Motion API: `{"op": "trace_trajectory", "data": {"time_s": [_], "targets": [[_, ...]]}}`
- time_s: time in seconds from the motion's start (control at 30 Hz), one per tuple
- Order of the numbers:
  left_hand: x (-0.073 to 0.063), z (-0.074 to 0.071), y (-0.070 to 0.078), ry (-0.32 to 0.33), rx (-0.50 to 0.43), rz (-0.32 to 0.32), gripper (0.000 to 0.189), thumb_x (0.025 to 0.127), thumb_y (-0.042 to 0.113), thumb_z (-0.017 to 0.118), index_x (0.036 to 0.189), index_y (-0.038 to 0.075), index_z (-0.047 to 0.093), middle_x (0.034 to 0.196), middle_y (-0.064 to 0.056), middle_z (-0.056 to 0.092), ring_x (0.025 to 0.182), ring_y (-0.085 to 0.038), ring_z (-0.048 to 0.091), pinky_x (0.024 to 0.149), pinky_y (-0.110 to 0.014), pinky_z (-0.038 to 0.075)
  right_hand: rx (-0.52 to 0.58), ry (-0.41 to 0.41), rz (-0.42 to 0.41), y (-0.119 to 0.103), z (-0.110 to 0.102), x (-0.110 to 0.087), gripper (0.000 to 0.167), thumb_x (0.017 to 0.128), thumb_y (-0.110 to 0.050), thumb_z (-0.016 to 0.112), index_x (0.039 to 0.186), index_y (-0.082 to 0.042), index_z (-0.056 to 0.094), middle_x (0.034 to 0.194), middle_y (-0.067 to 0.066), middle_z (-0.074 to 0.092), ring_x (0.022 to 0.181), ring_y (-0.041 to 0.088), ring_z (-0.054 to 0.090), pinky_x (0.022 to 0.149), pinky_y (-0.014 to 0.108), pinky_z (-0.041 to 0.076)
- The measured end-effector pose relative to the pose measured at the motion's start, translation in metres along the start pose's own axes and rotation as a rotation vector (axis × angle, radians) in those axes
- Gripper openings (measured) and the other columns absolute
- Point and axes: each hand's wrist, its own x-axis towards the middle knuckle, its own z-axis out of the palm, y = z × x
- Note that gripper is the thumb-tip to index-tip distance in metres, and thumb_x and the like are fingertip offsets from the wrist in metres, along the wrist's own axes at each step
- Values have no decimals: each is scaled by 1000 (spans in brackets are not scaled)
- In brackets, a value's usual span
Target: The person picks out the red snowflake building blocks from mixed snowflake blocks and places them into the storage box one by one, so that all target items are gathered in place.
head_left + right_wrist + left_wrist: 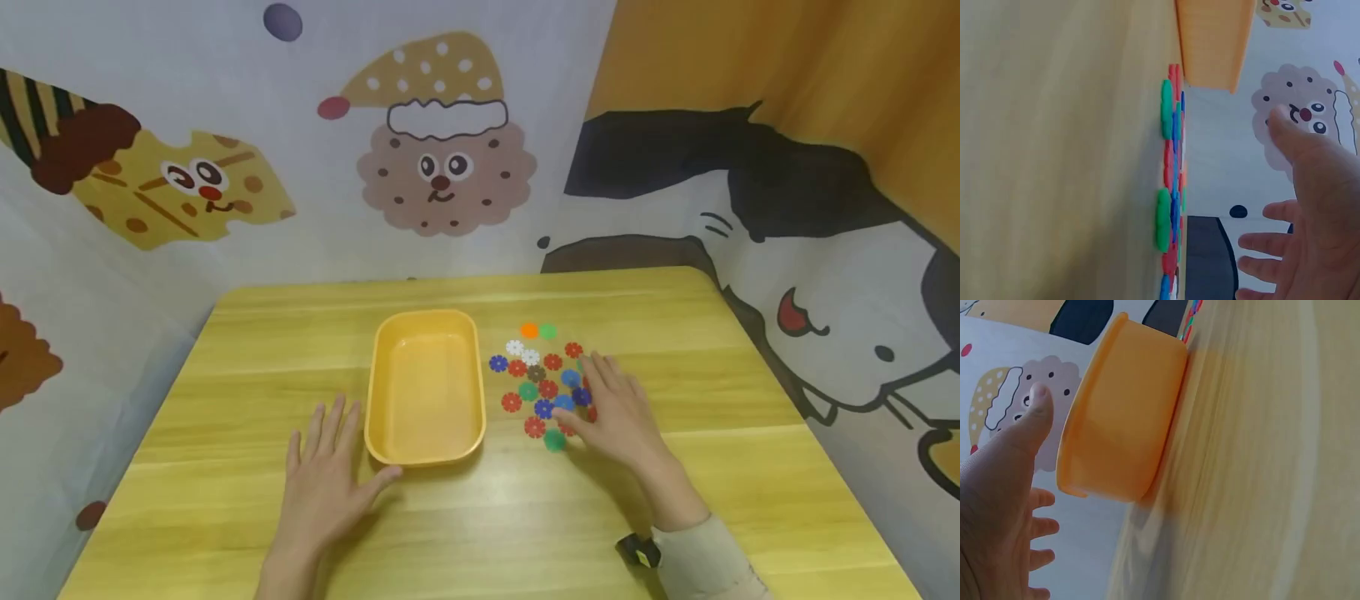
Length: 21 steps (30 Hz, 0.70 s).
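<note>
A yellow-orange plastic tray (424,454) lies on the wooden table, with nothing inside it. Just left of its near corner my left hand (324,479) is spread, fingers extended and thumb pointing toward the tray. In the left wrist view the tray's side wall (1132,412) stands beyond the thumb. Right of the tray several flat, notched plastic discs (548,389) lie spread out in red, blue, green, white, brown and orange. Over the right edge of these discs my right hand (618,412) hovers with fingers extended, hiding some of them. Neither hand holds anything.
The light wooden table (480,533) has its back edge against a cloth (315,250) printed with cartoon figures. An orange curtain-like part (862,83) hangs at the upper right. A dark band (637,551) sits at the right wrist by the sleeve (705,554).
</note>
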Motion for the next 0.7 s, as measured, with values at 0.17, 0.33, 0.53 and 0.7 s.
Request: {"op": "trace_trajectory", "data": {"time_s": [0.17, 0.33, 0.53, 0.7], "targets": [[-2, 0, -1, 42, -42, -1, 87, 93, 59, 63, 155, 4, 35, 161, -21, 29, 145, -50, 25, 109, -74, 21, 76, 60, -27, 2, -4, 7, 85, 92, -45, 74, 153, 2, 37, 152, 27, 41, 139, 48, 38, 111, 67, 29], [-1, -1, -1, 91, -94, 11, 79, 96, 50, 64, 152, 0, 38, 154, -25, 38, 140, -51, 33, 106, -75, 27, 110, 114, -60, 4, -10, 15, 74, 94, -36, 74, 148, 3, 43, 146, 27, 49, 132, 48, 46, 105, 64, 40], [4, -2, 1, 147, -149, 18, 71, 97, 42, 66, 149, -1, 43, 148, -25, 45, 135, -48, 41, 106, -71, 29, 149, 98, -49, 6, -13, 22, 69, 98, -36, 69, 149, 2, 43, 144, 25, 51, 131, 46, 49, 105, 62, 41], [6, 0, 3, 191, -252, -5, 62, 98, 31, 68, 145, -3, 48, 141, -26, 52, 128, -47, 49, 104, -68, 36, 190, 91, -43, 10, -11, 29, 66, 98, -34, 68, 148, 2, 44, 142, 26, 53, 129, 45, 51, 104, 62, 42]]}}
